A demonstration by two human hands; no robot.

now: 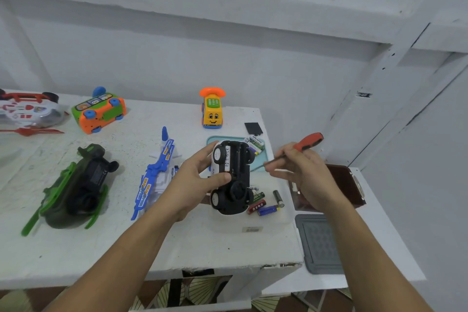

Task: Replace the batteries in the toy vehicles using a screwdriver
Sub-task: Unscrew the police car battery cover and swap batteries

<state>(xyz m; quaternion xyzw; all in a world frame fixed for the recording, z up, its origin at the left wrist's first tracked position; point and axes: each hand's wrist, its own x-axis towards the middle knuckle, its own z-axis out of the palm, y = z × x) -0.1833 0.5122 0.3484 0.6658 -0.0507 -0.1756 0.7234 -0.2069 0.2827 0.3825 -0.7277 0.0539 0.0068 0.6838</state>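
While our left hand (197, 180) clasps the upturned toy car (238, 159) by its flanks (light, stiff plastic, probably), our right hand (304, 172) pinches the screwdriver (307, 142) at three o'clock.

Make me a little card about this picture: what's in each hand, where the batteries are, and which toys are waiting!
Left hand: holds the black-and-white toy car upside down
Right hand: holds the orange-handled screwdriver
Batteries: loose on the table by the car; more in the teal tray
Waiting toys: green helicopter, blue plane, yellow phone car, orange bus
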